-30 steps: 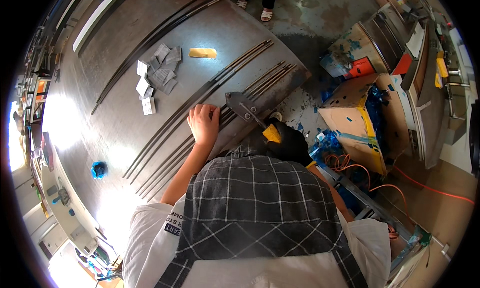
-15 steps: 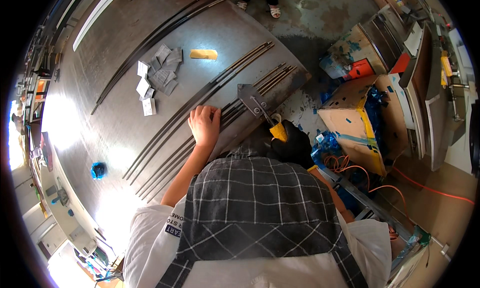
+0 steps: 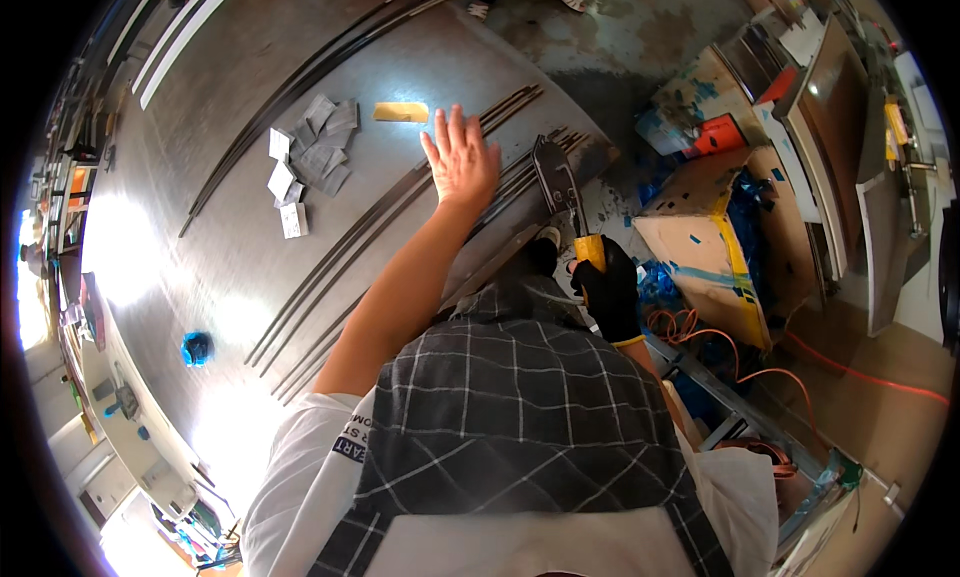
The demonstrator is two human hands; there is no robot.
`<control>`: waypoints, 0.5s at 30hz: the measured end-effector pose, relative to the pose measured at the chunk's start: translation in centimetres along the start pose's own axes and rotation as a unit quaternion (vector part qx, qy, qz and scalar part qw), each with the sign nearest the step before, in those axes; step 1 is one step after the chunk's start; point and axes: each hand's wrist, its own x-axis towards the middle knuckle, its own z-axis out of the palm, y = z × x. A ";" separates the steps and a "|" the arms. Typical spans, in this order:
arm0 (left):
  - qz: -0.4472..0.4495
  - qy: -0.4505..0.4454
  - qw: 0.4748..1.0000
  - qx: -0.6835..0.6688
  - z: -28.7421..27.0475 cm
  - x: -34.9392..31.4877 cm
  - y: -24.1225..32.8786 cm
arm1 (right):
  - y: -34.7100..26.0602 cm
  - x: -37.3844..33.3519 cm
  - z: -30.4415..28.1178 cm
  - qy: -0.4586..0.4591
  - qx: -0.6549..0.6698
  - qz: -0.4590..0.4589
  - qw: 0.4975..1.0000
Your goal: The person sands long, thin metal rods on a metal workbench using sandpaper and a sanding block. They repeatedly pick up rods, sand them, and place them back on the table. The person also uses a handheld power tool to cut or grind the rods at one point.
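Note:
My bare left hand (image 3: 463, 167) is spread flat above the thin metal rods (image 3: 375, 217), its fingers apart and holding nothing. These rods lie in loose rows slanting across the steel table (image 3: 240, 257). My right hand (image 3: 612, 292), in a black glove, grips the yellow handle of a pliers-like hand tool (image 3: 558, 177) with a dark, flat, bolted head. That head stands over the rod ends near the table's right corner; whether it touches them I cannot tell. Ahead of my left hand lies a yellow strip (image 3: 401, 111).
Small grey plates (image 3: 318, 157) lie scattered on the table, with more rods (image 3: 290, 92) behind. A blue wad (image 3: 196, 348) sits at left. A cardboard box (image 3: 700, 237) and orange hose (image 3: 720, 337) are on the floor at right. Another person's feet (image 3: 566, 0) show beyond the table.
My left hand has moved forward and right, its fingers spreading out. The tool has swung up and to the right with my right hand, its head turned more upright.

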 end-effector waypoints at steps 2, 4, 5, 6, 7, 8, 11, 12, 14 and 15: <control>0.002 -0.027 1.000 0.002 0.9 -0.1 0.6 | 0.7 -0.8 -0.3 0.010 -0.005 0.011 1.000; -0.007 -0.023 1.000 0.004 0.9 0.0 0.3 | 1.0 -1.3 0.0 0.021 -0.005 0.024 0.999; -0.006 -0.033 0.999 0.016 0.7 -0.1 0.4 | 1.8 -1.3 0.1 0.013 -0.041 -0.014 0.999; -0.005 -0.036 0.999 0.025 0.5 0.1 0.4 | 2.8 -1.3 0.2 0.004 -0.077 -0.052 0.996; -0.005 -0.037 0.999 0.033 0.1 0.4 0.4 | 2.5 -1.1 0.2 0.002 -0.084 -0.059 0.995; -0.005 -0.038 0.998 0.041 -0.1 0.7 0.2 | 2.2 -1.0 0.3 0.001 -0.091 -0.065 0.994; -0.017 0.026 0.995 0.098 -0.4 3.2 -2.6 | 1.2 -0.6 0.4 0.013 -0.057 -0.020 0.998; -0.033 0.033 0.994 0.104 -1.5 3.6 -3.3 | 1.4 -0.6 0.3 0.014 -0.066 -0.027 0.997; -0.034 0.078 0.995 0.052 -2.8 3.2 -4.3 | 1.3 -0.3 0.4 0.007 -0.074 -0.036 0.997; -0.021 0.097 0.995 0.030 -3.9 2.0 -4.4 | 1.0 -0.3 0.2 0.000 -0.074 -0.035 0.997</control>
